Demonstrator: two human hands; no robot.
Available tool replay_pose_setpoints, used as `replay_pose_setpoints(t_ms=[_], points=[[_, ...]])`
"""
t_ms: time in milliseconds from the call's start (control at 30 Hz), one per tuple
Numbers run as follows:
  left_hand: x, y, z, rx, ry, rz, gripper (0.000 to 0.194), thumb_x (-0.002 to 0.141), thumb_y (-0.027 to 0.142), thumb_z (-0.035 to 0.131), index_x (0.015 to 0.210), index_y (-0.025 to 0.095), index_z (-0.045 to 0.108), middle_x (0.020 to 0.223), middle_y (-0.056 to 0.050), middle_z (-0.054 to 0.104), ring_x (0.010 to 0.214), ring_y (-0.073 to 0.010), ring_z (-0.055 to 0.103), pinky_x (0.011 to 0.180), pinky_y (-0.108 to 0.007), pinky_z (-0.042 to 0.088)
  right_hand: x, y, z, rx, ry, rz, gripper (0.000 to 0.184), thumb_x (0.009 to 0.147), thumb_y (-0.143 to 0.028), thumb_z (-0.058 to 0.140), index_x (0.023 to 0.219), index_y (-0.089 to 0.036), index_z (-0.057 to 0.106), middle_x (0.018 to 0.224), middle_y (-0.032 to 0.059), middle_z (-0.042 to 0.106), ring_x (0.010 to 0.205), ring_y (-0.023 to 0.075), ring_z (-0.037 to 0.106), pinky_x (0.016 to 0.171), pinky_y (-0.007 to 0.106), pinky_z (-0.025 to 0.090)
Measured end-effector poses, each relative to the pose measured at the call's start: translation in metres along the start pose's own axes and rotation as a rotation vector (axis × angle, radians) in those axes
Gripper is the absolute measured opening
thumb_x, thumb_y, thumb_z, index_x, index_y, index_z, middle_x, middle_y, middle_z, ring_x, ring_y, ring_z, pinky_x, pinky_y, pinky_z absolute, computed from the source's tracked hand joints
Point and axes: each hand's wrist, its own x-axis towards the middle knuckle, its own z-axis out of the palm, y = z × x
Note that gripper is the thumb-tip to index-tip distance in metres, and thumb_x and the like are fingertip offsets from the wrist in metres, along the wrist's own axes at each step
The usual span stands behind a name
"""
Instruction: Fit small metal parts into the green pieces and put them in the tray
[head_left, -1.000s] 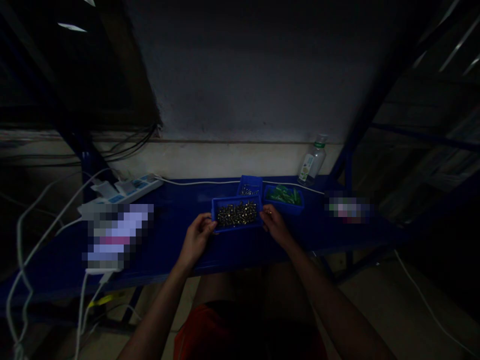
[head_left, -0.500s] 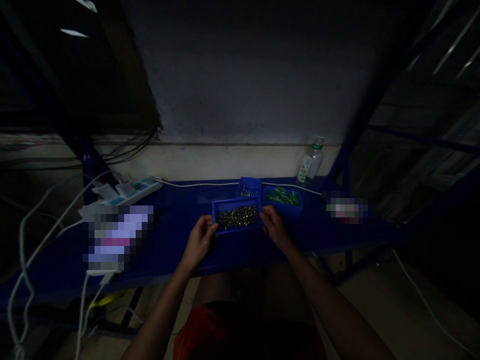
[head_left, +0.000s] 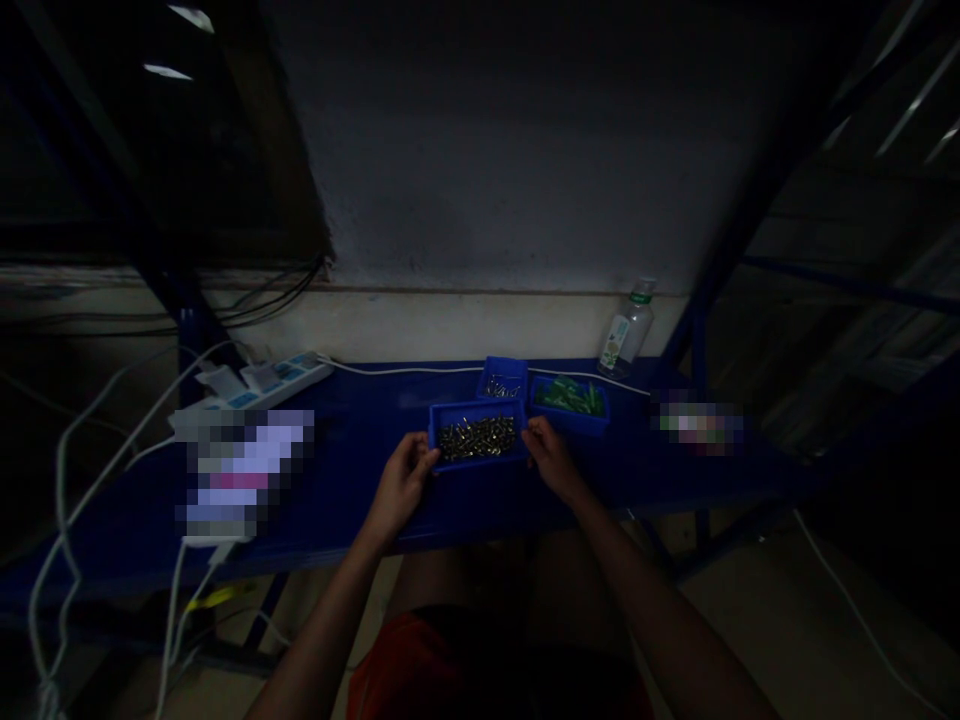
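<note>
Bare blue tabletop (head_left: 360,480) flanks the screw tray (head_left: 478,437); left hand (head_left: 401,482) and right hand (head_left: 550,458) fingers clamp its side rims.

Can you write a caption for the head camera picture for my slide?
Left hand and right hand at either end of a blue tray of small metal parts on a blue bench.

A dark blue shelf board (head_left: 360,480) carries everything. On it lie 3 blue bins: a large one of small metal screws (head_left: 478,438) near the front edge, a smaller one (head_left: 502,380) just behind it, and one of green pieces (head_left: 570,400) to the right. A white power strip (head_left: 259,383) lies at the back left, a clear bottle (head_left: 627,335) stands back right, and a white cable (head_left: 405,368) runs along the rear.
</note>
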Motion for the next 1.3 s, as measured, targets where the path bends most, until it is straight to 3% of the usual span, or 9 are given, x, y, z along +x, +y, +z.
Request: replay_pose_setpoints(t_ms=[267,433,733,1100,1300], points=[[-0.003,0.007,-0.001,0.038,0.086,0.083,0.023,0.076,0.034,0.053,0.092,0.018,0.051,0.081,0.000,0.053,0.075,-0.0127,0.052,0.070,-0.022,0.040,-0.004,-0.006,-0.001,-0.046,0.055,-0.054,0.023,0.083,-0.042,0.039,0.088,-0.020,0.045,0.065,-0.0038,0.045,0.054,0.0095,0.046,0.052,0.021,0.039],[-0.001,0.005,0.002,-0.067,-0.052,-0.018,0.021,0.074,0.034,0.054,0.086,0.018,0.049,0.072,0.002,0.051,0.062,-0.0105,0.050,0.060,-0.021,0.041,-0.006,-0.011,-0.003,0.017,0.109,-0.022,0.028,0.082,-0.045,0.038,0.089,-0.020,0.046,0.073,-0.0007,0.049,0.059,0.0107,0.047,0.047,0.020,0.040],[0.000,0.007,0.002,-0.089,-0.075,-0.061,0.021,0.073,0.035,0.055,0.081,0.017,0.050,0.070,0.002,0.050,0.060,-0.0102,0.050,0.059,-0.021,0.041,-0.009,-0.015,-0.004,0.007,0.157,-0.059,0.029,0.080,-0.044,0.042,0.091,-0.018,0.050,0.071,0.0000,0.052,0.056,0.0103,0.048,0.045,0.019,0.040],[-0.001,0.004,-0.006,-0.143,0.085,-0.191,0.022,0.074,0.040,0.050,0.070,0.019,0.044,0.044,0.008,0.039,0.036,-0.0068,0.037,0.040,-0.017,0.029,0.005,-0.013,0.003,-0.087,-0.031,0.056,0.033,0.078,-0.046,0.044,0.091,-0.018,0.056,0.067,-0.0004,0.057,0.048,0.0098,0.050,0.045,0.021,0.040],[-0.001,0.007,-0.007,-0.170,0.055,-0.160,0.023,0.074,0.039,0.052,0.067,0.019,0.043,0.045,0.007,0.044,0.039,-0.0071,0.041,0.042,-0.017,0.030,0.014,-0.020,-0.004,-0.157,-0.154,0.078,0.033,0.080,-0.042,0.044,0.099,-0.017,0.054,0.065,-0.0013,0.057,0.049,0.0101,0.053,0.045,0.020,0.040]])
